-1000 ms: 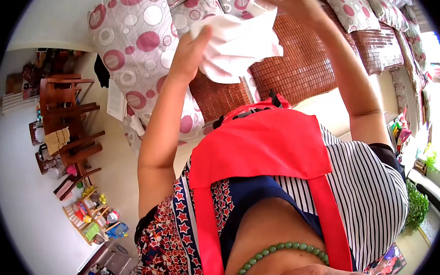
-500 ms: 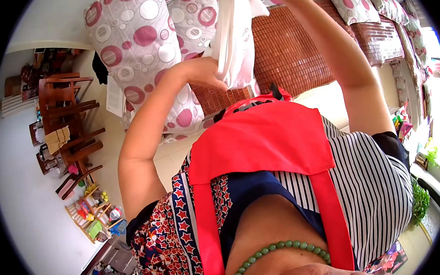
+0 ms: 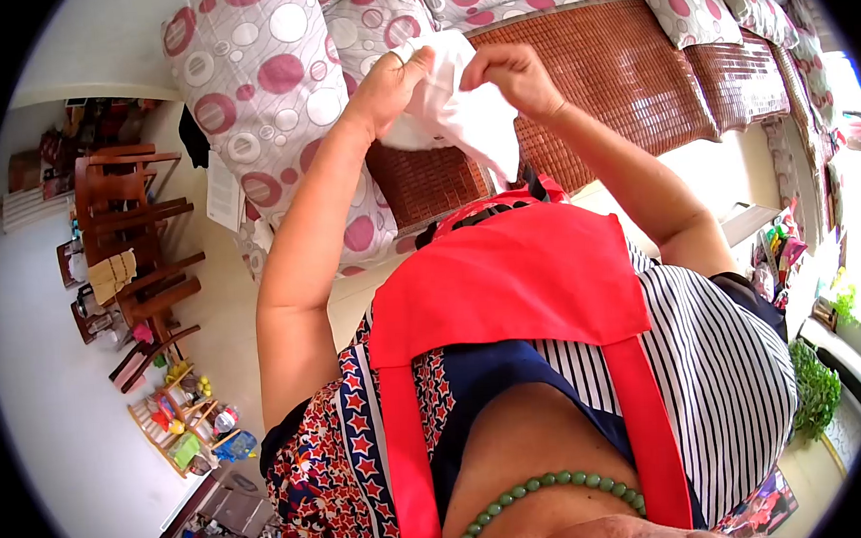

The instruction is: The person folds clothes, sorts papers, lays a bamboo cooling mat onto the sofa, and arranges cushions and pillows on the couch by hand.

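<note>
— White cloth [image 3: 473,119]: whereabouts?

— Upper centre of the frame, bunched and creased between left hand [image 3: 383,98] and right hand [image 3: 518,81], with a lower corner hanging toward the red apron [image 3: 509,275].

— Left hand open or closed?

— Closed, gripping the upper left part of the cloth, thumb laid across the near side, fingers partly hidden behind the fabric.

— And the right?

— Also closed, just at the right edge, fingers curled inward, tips pinching the fabric. Forearm slanting away to the right of the frame.

— Behind all that?

— Brown woven mat [image 3: 586,81], running from the centre to the upper right. Large patterned cushion [image 3: 279,77] with pink and white circles at upper left, beside the left forearm. Small cushion [image 3: 687,9] in a similar print at upper right.

— Toward the left edge?

— Wooden chairs [image 3: 135,208], sideways in the view. Below, at lower left, a wooden rack [image 3: 171,429] full of coloured items, too small to tell apart.

— Lower part of the frame?

— Green bead necklace [image 3: 558,479] at bottom centre, between the apron straps. Leafy green plant [image 3: 817,390] at lower right.
</note>
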Available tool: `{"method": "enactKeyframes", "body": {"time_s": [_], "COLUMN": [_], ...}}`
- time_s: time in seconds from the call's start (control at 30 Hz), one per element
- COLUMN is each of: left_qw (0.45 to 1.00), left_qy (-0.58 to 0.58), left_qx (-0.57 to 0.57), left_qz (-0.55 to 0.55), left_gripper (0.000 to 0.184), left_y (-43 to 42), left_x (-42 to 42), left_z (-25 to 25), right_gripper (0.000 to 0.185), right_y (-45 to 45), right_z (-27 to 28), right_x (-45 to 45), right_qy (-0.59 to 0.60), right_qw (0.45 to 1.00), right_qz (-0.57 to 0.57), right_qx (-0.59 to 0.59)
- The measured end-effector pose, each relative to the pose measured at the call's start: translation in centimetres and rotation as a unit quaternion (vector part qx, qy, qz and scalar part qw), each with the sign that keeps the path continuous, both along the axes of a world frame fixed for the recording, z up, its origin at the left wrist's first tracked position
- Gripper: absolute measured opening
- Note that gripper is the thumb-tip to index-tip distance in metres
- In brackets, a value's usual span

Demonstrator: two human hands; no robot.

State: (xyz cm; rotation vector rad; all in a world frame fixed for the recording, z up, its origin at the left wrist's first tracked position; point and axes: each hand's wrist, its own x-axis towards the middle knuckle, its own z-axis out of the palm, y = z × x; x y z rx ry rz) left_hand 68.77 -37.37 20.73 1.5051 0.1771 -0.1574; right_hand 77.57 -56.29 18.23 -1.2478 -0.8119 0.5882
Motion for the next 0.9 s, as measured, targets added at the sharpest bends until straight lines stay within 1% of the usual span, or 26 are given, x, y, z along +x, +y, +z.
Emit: {"method": "enactKeyframes", "body": {"time_s": [0.03,0.1,0.13,0.17,0.2,0.27,0.33,0.4,0.43,0.47,0.5,0.53,0.57,0.6,0.63,0.67,0.7,0.73,0.77,0.8,0.83,0.87,0.9], "left_qw": [1.0,0.996,0.992,0.984,0.978,0.969,0.958,0.96,0.96,0.964,0.965,0.966,0.966,0.961,0.957,0.952,0.946,0.942,0.936,0.93,0.924,0.923,0.922], "left_qy": [-0.019,0.038,0.022,0.006,0.002,0.001,0.003,-0.001,-0.003,0.002,0.0,-0.001,-0.005,0.018,0.023,0.028,0.033,0.033,0.027,0.021,0.014,0.021,0.027], "left_qx": [-0.016,-0.068,-0.121,-0.173,-0.206,-0.246,-0.285,-0.277,-0.274,-0.254,-0.241,-0.227,-0.212,-0.228,-0.233,-0.238,-0.243,-0.26,-0.28,-0.3,-0.319,-0.327,-0.335], "left_qz": [0.009,0.032,0.037,0.043,0.022,0.016,0.022,0.04,0.052,0.078,0.103,0.127,0.15,0.155,0.174,0.193,0.211,0.208,0.21,0.21,0.209,0.201,0.193], "left_gripper": [0.046,0.043,0.043,0.043,0.046,0.046,0.046,0.047,0.047,0.048,0.048,0.047,0.047,0.046,0.046,0.046,0.046,0.044,0.044,0.044,0.043,0.044,0.044], "left_y": [-0.4,-1.4,-3.1,-4.1,-4.3,-4.9,-5.1,-4.4,-3.9,-3.2,-2.5,-1.8,-0.9,0.3,0.8,1.1,1.4,1.9,1.9,1.8,1.8,1.7,1.6], "left_x": [0.2,0.0,-0.4,-0.7,-0.9,-1.3,-1.6,-1.9,-2.3,-2.6,-3.1,-3.5,-3.8,-4.3,-4.8,-5.2,-5.6,-5.8,-6.0,-6.1,-6.1,-5.9,-5.7], "left_z": [0.2,1.2,2.8,4.0,4.4,5.8,6.3,5.9,5.7,5.4,5.1,4.8,4.4,3.5,2.9,2.5,2.1,1.5,1.5,1.6,1.7,1.6,1.4], "right_gripper": [0.021,0.02,0.019,0.021,0.037,0.04,0.043,0.046,0.048,0.03,0.026,0.021,0.018,0.018,0.017,0.017,0.016,0.016,0.017,0.018,0.018,0.017,0.026], "right_y": [0.2,1.1,2.1,3.3,4.4,4.2,4.1,4.1,4.1,3.7,3.2,2.6,1.7,0.4,-0.8,-2.3,-3.7,-5.5,-7.2,-8.6,-9.8,-10.5,-9.7], "right_z": [-1.6,-4.0,-5.6,-7.5,-10.4,-11.7,-12.1,-11.8,-11.4,-10.8,-9.6,-8.4,-6.9,-3.5,-0.2,1.1,3.9,3.4,2.6,2.2,2.0,-0.5,0.3], "right_x": [-0.4,-1.2,-1.4,-1.3,-0.7,-1.4,-1.8,-2.5,-3.1,-3.2,-3.6,-3.8,-3.6,-2.6,-1.8,0.3,1.3,4.0,7.6,9.6,11.4,12.2,10.3], "right_qy": [-0.008,0.053,-0.035,-0.123,-0.225,-0.031,0.159,0.342,0.429,0.486,0.33,0.162,-0.013,-0.256,-0.289,-0.29,-0.104,0.024,0.15,0.195,0.236,0.162,-0.102], "right_qw": [0.998,0.988,0.976,0.951,0.911,0.938,0.929,0.885,0.849,0.819,0.869,0.891,0.885,0.846,0.823,0.848,0.915,0.955,0.969,0.975,0.968,0.958,0.851], "right_qz": [0.017,0.039,0.031,0.022,0.108,0.134,0.157,0.179,0.191,0.204,0.203,0.196,0.182,0.218,0.218,0.201,0.102,0.054,0.004,0.047,0.09,-0.086,-0.11], "right_qx": [-0.068,-0.138,-0.211,-0.281,-0.329,-0.318,-0.295,-0.262,-0.243,-0.229,-0.308,-0.376,-0.429,-0.415,-0.438,-0.396,-0.377,-0.29,-0.195,-0.094,0.009,-0.219,-0.503]}}
